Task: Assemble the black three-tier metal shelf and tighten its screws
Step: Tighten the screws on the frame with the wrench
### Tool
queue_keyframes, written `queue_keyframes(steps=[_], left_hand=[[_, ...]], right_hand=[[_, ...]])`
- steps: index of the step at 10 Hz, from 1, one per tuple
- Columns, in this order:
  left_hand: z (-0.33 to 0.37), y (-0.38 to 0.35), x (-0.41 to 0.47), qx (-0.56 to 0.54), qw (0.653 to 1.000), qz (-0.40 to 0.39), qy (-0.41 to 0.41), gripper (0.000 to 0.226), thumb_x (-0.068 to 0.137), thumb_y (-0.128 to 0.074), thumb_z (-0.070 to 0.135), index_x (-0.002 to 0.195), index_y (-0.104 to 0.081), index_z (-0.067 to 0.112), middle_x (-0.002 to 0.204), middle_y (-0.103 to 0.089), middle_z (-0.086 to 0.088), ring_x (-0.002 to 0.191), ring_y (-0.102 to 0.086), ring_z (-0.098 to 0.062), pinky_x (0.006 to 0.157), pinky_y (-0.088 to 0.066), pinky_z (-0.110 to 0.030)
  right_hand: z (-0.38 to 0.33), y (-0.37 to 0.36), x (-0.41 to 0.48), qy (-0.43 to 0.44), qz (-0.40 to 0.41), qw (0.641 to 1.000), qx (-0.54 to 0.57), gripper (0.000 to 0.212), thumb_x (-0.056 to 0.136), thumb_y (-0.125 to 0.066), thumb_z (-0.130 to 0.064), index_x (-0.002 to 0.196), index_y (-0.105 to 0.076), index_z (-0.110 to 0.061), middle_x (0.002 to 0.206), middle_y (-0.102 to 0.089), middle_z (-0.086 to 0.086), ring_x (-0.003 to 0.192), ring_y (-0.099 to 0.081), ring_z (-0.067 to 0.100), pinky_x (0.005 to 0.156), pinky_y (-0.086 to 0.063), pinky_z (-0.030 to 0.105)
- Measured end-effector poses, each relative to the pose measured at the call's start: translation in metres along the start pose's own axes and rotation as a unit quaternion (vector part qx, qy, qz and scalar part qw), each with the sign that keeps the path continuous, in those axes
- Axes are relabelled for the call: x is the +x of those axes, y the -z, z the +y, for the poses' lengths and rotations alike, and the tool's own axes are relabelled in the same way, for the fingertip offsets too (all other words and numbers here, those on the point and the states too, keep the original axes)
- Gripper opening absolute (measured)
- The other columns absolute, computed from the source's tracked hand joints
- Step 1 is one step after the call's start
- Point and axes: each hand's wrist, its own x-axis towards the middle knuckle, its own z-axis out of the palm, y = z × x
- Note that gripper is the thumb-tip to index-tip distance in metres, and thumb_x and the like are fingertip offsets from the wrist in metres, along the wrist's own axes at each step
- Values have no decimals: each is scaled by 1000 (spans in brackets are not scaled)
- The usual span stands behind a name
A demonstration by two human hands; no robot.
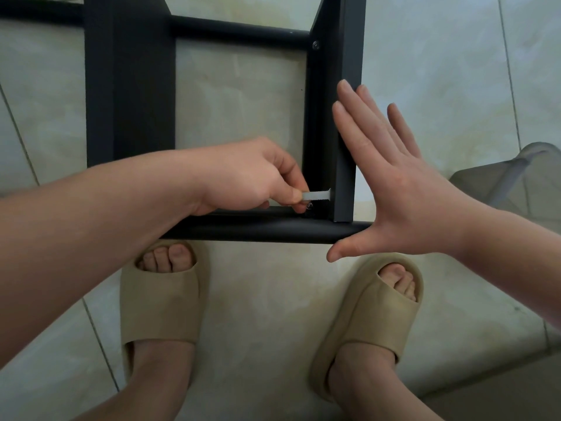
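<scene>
With left hand (252, 174) pinching the flat wrench (315, 195) on the screw (310, 205) just left of the post (349, 117) of the black shelf (130, 101) and right hand (403, 189) flat, straight-fingered, against that post: liable to slip off the head if levered hard.

Left hand (252, 177) pinches a small flat silver metal wrench (315, 195) at a screw (310, 205) in the black metal shelf frame (130, 101). Right hand (397, 180), fingers straight, presses flat against the frame's upright.
</scene>
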Motion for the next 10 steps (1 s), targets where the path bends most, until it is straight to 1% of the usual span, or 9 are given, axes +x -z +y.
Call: queue_keyframes(steps=[1,3,4,5,6,7,8,9,10], left_hand=[[-1,-1,0,11,1000,1,4,13,92,-68,14,83,-77,20,81,-74,7,79,-60,-10,81,-45,-32],[-3,-5,1,12,1000,-8,16,15,92,-67,14,81,-76,19,75,-70,3,68,-58,-10,70,-45,-28],[-3,-3,3,5,1000,16,5,14,93,-66,12,84,-74,20,78,-76,7,68,-65,-1,61,-47,-13],[-2,2,5,36,998,50,-25,12,91,-69,14,85,-75,24,77,-76,8,73,-68,-1,63,-48,-10],[1,6,6,77,993,80,-48,14,89,-70,16,83,-75,28,76,-75,13,75,-68,1,75,-50,-17],[3,6,6,34,994,89,-53,16,87,-72,15,78,-75,28,72,-72,14,69,-64,4,71,-51,-14],[4,3,5,-67,995,64,-24,20,88,-69,16,73,-74,27,76,-71,9,79,-65,-3,79,-54,-27],[6,-4,8,-190,982,21,9,20,91,-67,19,71,-70,24,79,-72,4,80,-68,-10,78,-50,-31],[5,-8,12,-203,978,49,25,9,90,-70,22,82,-67,22,77,-74,2,73,-68,-9,74,-49,-28]], right_hand=[[-1,0,0,0,1,1000,2,143,65,-55,-93,160,-3,0,169,5,15,157,9,29,123,-3,63],[0,0,0,1,2,1000,3,142,65,-55,-92,160,-3,0,169,6,15,157,9,29,123,-3,63],[0,-1,0,1,0,1000,3,143,65,-55,-93,160,-2,0,169,6,14,157,10,29,123,-3,63],[0,-1,1,2,1,1000,5,143,65,-56,-93,160,-2,0,169,6,15,157,10,29,123,-4,63],[-1,-1,1,2,1,1000,5,142,66,-55,-93,160,-2,-1,169,6,15,156,10,29,123,-4,63],[-1,-1,1,1,1,1000,5,142,66,-55,-93,160,-2,-1,169,6,15,156,10,29,124,-3,62],[0,0,0,2,1,1000,5,142,66,-56,-92,160,-2,0,169,6,15,156,10,29,123,-3,62],[0,-1,0,3,2,1000,7,143,65,-57,-92,160,-3,0,169,6,15,156,10,29,123,-3,63],[1,-1,0,4,2,1000,6,143,65,-57,-92,160,-3,0,169,6,15,156,10,29,123,-4,63]])
